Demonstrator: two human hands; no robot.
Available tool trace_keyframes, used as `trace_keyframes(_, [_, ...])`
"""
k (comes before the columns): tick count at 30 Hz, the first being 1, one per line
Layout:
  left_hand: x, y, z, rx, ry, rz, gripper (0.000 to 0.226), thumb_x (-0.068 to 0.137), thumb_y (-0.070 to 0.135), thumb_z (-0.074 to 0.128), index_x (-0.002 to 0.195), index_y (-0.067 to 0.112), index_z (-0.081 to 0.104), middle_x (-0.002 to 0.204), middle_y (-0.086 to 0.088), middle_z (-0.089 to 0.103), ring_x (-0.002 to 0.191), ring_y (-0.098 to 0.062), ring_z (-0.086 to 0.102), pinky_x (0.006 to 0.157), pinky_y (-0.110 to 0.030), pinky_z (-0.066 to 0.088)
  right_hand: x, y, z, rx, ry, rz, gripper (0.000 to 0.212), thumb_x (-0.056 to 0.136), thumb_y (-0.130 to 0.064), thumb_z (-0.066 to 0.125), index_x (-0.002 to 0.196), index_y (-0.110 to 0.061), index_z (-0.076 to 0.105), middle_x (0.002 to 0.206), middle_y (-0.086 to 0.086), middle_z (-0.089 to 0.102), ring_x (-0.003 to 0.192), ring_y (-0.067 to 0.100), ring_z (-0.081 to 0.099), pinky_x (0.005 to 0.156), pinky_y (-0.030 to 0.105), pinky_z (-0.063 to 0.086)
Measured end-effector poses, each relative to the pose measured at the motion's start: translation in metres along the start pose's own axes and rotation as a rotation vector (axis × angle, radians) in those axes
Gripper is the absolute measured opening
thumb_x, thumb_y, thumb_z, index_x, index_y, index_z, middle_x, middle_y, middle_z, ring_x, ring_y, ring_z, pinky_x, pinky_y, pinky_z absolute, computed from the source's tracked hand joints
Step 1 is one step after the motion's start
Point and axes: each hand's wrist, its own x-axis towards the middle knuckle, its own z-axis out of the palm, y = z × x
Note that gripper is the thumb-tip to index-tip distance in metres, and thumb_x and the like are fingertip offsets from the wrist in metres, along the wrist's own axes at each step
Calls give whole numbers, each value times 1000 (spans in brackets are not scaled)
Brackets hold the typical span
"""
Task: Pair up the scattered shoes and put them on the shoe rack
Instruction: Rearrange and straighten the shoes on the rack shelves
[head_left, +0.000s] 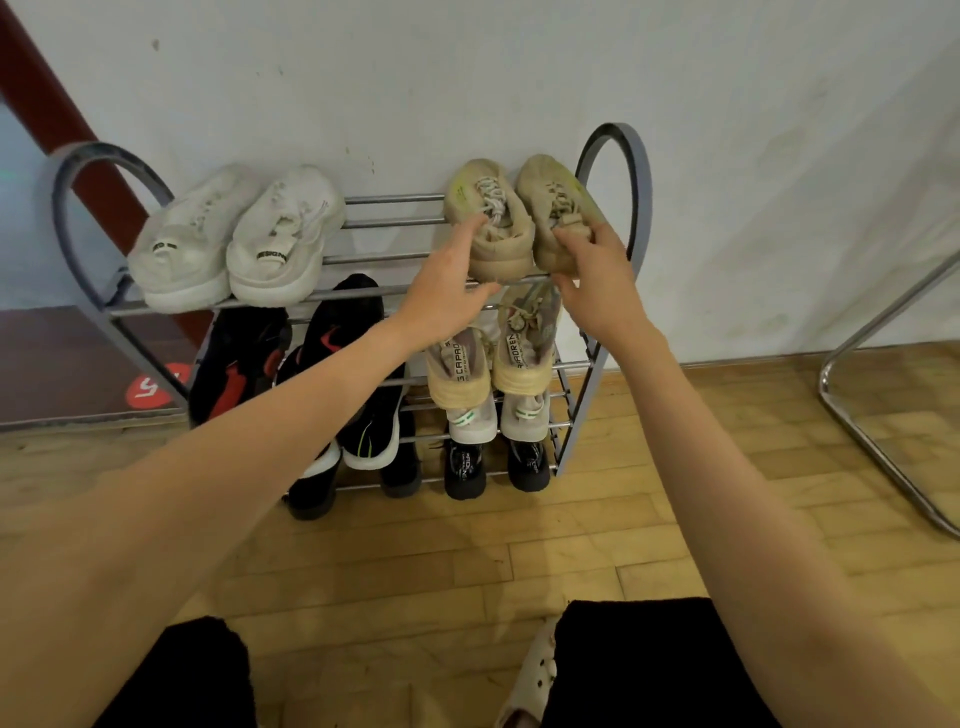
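Fingers of the left hand (449, 291) curl over the heel of the left tan shoe (491, 218), with the thumb tucked under it by the front bar. Fingers of the right hand (597, 280) wrap round the heel of the right tan shoe (553, 208) and clamp on it. So each hand holds one shoe at its back end.

Both tan shoes sit side by side on the top shelf of the shoe rack (613, 156), at its right end, toes pointing to the far wall. They touch each other and look like a pair.

These shoes look soft and light — the heel tops squash in a bit under the fingers. They should not slip, because cloth is easy to hold. The heel is a good place to hold, since it faces near and pokes out past the bar. A small push on each heel may be enough to seat them well.

Left of them on the same shelf sits a white pair (239, 239). Lower shelves hold black shoes (343, 332) on the left and pale shoes (493, 358) on the right. Under the rack is a wooden floor (467, 551) — I see no loose shoes on it.
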Motion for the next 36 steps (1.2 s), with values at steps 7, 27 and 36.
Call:
trace_keyframes(7, [-66,-32,-11,231,176,272,24,89,14,55,110,5,58,107,-8,58,88,-17,61,75,-36,54,-63,-20,26,-269,239,-131,27,78,-9,56,104,-2,58,112,21,54,99,38,55,78,45,46])
trace_keyframes(27, [-69,-98,56,227,-168,-94,87,73,43,79,143,11,37,143,-8,39,126,-27,47,94,-36,43,-54,15,120,-54,-296,310,86,73,-54,69,145,-26,33,131,19,50,121,42,38,98,44,33])
trace_keyframes(36, [-57,-89,63,115,-172,-256,71,64,33,87,118,7,50,137,-7,34,122,-24,45,89,-26,38,-57,12,79,224,-132,366,48,74,-34,78,113,-12,63,96,-1,67,94,19,64,89,36,54])
